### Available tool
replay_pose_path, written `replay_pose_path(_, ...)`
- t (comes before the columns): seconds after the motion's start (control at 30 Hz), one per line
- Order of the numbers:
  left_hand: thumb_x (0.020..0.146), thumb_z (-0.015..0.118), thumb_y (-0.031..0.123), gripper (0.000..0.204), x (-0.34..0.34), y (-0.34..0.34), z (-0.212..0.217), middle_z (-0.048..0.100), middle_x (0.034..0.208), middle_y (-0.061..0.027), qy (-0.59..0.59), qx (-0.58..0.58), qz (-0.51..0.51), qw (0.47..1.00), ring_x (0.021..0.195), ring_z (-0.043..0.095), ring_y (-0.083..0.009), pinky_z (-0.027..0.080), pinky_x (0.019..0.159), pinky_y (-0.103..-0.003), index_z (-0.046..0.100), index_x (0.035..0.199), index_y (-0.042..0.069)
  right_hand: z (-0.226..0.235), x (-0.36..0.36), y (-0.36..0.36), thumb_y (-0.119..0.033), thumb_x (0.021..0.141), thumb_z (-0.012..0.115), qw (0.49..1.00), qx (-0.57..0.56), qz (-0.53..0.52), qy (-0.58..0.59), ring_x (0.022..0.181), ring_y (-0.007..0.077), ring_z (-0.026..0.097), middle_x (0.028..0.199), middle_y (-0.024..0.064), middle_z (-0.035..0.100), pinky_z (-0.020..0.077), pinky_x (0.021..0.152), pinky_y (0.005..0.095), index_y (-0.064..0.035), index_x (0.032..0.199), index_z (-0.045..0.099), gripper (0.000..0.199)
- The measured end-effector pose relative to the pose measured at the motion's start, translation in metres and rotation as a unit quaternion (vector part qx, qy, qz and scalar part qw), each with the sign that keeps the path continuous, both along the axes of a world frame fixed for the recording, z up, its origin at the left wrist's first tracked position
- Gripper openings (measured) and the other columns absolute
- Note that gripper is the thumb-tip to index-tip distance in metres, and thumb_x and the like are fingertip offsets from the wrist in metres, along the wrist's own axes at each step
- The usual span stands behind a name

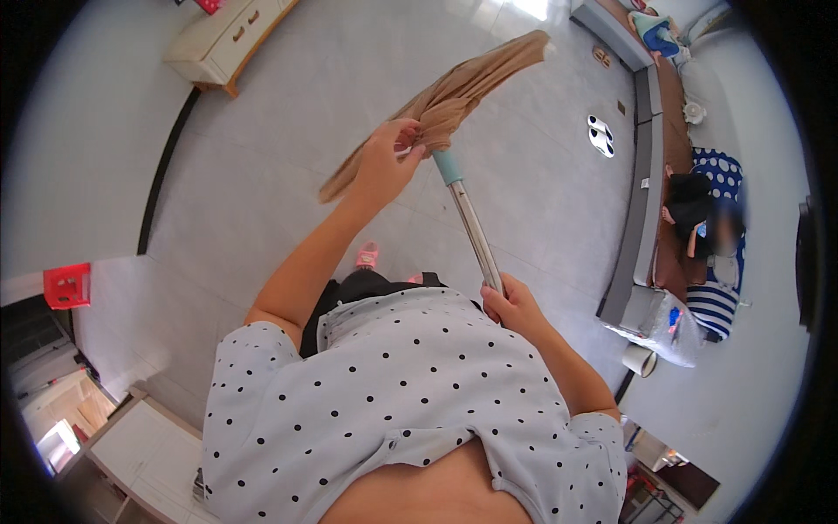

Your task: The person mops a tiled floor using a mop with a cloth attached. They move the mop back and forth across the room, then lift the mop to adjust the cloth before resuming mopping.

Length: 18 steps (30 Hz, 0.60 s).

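Note:
A long-handled tool with a wide, flat head is held out in front of me. Thin brown stretchy fabric [480, 83] covers its head and bunches near the teal collar [447, 166]. My left hand [388, 166] is at that gathered end, its fingers closed on the brown fabric; a thin white strip shows by the fingertips. Lower down, my right hand [513, 306] is wrapped round the metal pole [472, 225]. The tool's head itself is hidden under the fabric, so whether it is a mop or a broom cannot be told.
Grey floor tiles [262, 166] spread around me. A cream cabinet [223, 39] stands far left, a red stool [67, 286] at left. White slippers [601, 137] lie before a sofa [644, 166] on the right, where a person [694, 196] sits. A bin [640, 360] is beyond its near end.

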<state>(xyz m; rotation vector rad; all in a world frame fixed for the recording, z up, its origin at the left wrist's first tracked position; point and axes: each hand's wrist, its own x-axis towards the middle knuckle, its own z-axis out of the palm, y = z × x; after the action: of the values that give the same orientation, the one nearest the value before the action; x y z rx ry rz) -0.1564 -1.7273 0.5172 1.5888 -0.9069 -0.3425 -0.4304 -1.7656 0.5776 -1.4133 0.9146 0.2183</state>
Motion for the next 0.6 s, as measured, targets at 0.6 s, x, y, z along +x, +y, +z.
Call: replay_pose_path(0.6,0.069,0.061,0.009,0.017,0.005,-0.005,-0.051,0.054,0.068,-0.0091,-0.101,0.028,0.026,0.994,0.062,0.055,-0.0164,0.046,0.057,-0.026,0.053,0.08,-0.001,-0.003,0.016,0.013,-0.023,0.081,0.053,0.996,0.05,-0.076,-0.001,0.049,0.0068,0.04,0.056,-0.0008,0.044,0.0323,0.046,0.0217,-0.0054,0.068,0.045,0.023)
